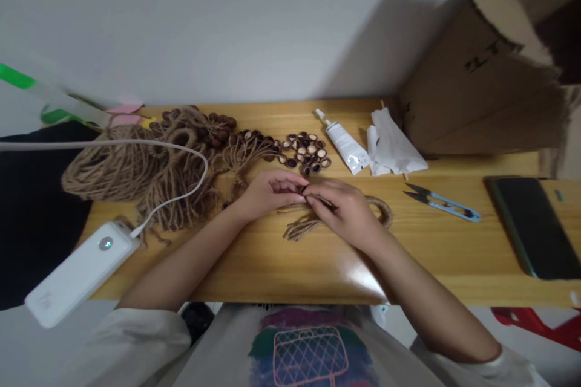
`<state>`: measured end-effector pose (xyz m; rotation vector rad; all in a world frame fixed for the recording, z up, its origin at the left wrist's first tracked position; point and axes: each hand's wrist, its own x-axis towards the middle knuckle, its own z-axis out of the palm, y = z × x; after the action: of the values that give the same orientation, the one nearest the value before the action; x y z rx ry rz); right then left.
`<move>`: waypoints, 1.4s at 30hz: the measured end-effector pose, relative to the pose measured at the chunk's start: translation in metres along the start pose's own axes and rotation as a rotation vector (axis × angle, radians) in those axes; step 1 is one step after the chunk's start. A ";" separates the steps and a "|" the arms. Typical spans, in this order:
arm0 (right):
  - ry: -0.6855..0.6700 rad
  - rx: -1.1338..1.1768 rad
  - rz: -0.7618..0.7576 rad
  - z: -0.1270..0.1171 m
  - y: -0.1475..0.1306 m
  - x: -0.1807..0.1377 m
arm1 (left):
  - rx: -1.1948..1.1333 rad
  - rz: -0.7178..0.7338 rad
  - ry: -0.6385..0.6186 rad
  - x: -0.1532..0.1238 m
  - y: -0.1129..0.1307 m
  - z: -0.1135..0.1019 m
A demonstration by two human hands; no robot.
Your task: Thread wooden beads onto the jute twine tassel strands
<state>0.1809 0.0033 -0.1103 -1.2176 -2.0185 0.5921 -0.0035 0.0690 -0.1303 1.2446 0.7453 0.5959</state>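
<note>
Both hands meet at the middle of the wooden table. My left hand is closed in a pinch, its fingertips at a small dark bead. My right hand is also pinched, holding jute twine whose frayed ends trail onto the table below. A jute-wrapped ring sticks out from behind my right hand. A pile of brown bead halves lies just beyond the hands.
A heap of jute cord and tassels lies at the left, a white power bank with cable at the front left. Glue tube, white wrapper, thread snips, phone and a cardboard box are at the right.
</note>
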 end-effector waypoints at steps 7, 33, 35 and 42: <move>-0.004 0.010 0.020 0.000 0.001 0.001 | -0.029 -0.017 0.006 0.000 0.002 0.001; 0.018 0.048 0.021 -0.001 -0.001 0.003 | -0.046 -0.030 0.023 0.001 0.004 0.003; 0.017 0.047 0.024 -0.001 -0.001 0.002 | -0.047 -0.030 0.018 0.001 0.003 0.003; 0.012 0.039 0.011 -0.001 -0.001 0.001 | -0.045 -0.034 0.006 0.001 0.004 0.003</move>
<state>0.1810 0.0037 -0.1088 -1.2067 -1.9828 0.6258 -0.0010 0.0689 -0.1257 1.1868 0.7535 0.5857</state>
